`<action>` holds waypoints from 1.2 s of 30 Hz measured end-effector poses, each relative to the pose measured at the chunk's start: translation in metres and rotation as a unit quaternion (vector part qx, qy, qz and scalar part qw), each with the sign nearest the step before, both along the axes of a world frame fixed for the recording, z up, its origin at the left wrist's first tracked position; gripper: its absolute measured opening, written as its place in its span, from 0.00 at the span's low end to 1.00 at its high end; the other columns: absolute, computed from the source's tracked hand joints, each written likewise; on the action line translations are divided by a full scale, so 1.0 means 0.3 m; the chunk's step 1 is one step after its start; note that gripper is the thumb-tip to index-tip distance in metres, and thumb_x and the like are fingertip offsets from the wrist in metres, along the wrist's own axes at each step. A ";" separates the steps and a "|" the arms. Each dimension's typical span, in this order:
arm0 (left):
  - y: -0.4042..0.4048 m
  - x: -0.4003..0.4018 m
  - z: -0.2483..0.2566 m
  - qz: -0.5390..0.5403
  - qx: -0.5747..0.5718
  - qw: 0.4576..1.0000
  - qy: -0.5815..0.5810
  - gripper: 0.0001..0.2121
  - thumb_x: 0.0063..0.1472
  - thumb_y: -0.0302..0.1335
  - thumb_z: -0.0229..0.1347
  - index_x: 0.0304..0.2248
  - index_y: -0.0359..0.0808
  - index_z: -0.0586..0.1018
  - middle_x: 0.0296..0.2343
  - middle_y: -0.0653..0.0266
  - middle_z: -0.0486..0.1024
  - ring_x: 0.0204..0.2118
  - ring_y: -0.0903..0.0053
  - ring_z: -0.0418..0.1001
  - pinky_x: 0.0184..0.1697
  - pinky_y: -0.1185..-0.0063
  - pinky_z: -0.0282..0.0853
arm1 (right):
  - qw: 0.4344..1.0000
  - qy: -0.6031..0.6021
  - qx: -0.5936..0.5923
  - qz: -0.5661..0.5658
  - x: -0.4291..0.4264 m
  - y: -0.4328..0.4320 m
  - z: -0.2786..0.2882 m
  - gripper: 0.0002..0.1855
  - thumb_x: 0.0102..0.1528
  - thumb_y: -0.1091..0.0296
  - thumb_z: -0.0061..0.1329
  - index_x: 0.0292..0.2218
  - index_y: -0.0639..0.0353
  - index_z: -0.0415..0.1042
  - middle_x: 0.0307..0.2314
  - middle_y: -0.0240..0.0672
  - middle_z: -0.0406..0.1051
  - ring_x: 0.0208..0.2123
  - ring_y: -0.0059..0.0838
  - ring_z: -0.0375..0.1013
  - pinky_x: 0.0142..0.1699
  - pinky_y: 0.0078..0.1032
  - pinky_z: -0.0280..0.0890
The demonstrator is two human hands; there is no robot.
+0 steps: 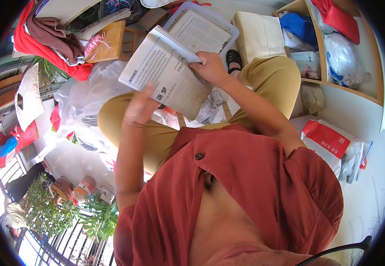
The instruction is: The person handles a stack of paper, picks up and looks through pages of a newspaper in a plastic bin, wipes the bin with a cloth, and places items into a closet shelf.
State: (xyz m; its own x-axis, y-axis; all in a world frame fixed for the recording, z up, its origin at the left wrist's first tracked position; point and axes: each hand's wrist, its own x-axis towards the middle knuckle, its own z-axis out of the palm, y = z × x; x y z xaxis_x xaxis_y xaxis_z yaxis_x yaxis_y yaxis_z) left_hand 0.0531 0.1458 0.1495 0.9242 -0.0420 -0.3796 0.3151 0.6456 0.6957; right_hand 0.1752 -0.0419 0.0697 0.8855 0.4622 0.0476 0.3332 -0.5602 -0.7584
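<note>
An open printed magazine [176,74] with Chinese characters and thick white page edges is held tilted above my lap. My right hand [209,67] grips its right edge, the thumb lying on the page. My left hand [141,104], blurred, is at the lower left edge of the magazine, with its fingertips over the page; whether it grips the paper cannot be told. Behind the magazine, a translucent plastic bin [230,28] holds printed paper [200,31]. Crumpled clear plastic [79,89] lies to the left, beside my knee.
A stack wrapped in cream material [259,36] stands beside a wooden shelf [349,89] with bags. At the upper left, a wooden stool [107,41] bears pink string [94,43], near red and brown cloths [51,36]. Potted plants [51,206] stand lower left; a red-and-white bag [325,138] lies right.
</note>
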 end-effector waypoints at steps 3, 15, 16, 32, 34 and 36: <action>0.199 -0.005 0.057 0.025 -0.209 0.977 0.035 0.32 0.55 0.39 0.51 0.53 0.28 0.52 0.49 0.53 0.60 0.51 0.67 0.59 0.55 0.68 0.51 | 0.996 0.041 0.045 0.061 0.016 0.019 0.031 0.10 0.39 0.64 0.52 0.25 0.59 0.71 0.22 0.42 0.70 0.26 0.43 0.69 0.31 0.33 0.64; 0.359 0.095 0.043 -0.230 0.318 0.917 0.067 0.22 0.57 0.36 0.50 0.45 0.28 0.66 0.38 0.63 0.70 0.40 0.79 0.67 0.43 0.80 0.61 | 0.982 -0.009 -0.061 0.177 0.163 0.157 0.139 0.12 0.41 0.63 0.52 0.29 0.59 0.71 0.22 0.41 0.69 0.26 0.43 0.69 0.32 0.31 0.63; 0.352 0.110 0.032 -0.171 0.286 0.936 0.110 0.19 0.57 0.34 0.49 0.44 0.29 0.67 0.38 0.63 0.70 0.38 0.79 0.68 0.42 0.80 0.63 | 0.981 -0.014 -0.076 0.179 0.195 0.167 0.140 0.13 0.41 0.62 0.52 0.30 0.57 0.72 0.24 0.41 0.70 0.26 0.43 0.69 0.33 0.31 0.64; 0.499 0.210 -0.147 0.269 0.170 0.939 0.131 0.18 0.60 0.27 0.44 0.49 0.29 0.59 0.44 0.58 0.64 0.45 0.69 0.65 0.47 0.73 0.63 | 0.889 0.069 -0.360 0.274 0.208 -0.093 -0.695 0.09 0.40 0.66 0.42 0.22 0.59 0.73 0.22 0.41 0.71 0.28 0.39 0.72 0.33 0.34 0.67; 0.476 0.229 -0.120 0.272 0.186 0.934 0.136 0.18 0.60 0.27 0.44 0.49 0.30 0.59 0.45 0.58 0.64 0.45 0.69 0.65 0.47 0.73 0.63 | 0.914 0.176 -0.336 0.143 0.061 -0.004 -0.645 0.11 0.40 0.69 0.41 0.28 0.62 0.70 0.27 0.48 0.70 0.32 0.45 0.70 0.38 0.33 0.65; 0.446 0.250 -0.101 0.269 0.214 0.930 0.132 0.19 0.60 0.28 0.44 0.49 0.30 0.59 0.45 0.57 0.64 0.46 0.70 0.65 0.48 0.73 0.62 | 0.913 0.155 -0.352 0.136 0.011 0.050 -0.598 0.12 0.42 0.68 0.41 0.30 0.61 0.70 0.30 0.45 0.69 0.35 0.44 0.69 0.41 0.35 0.64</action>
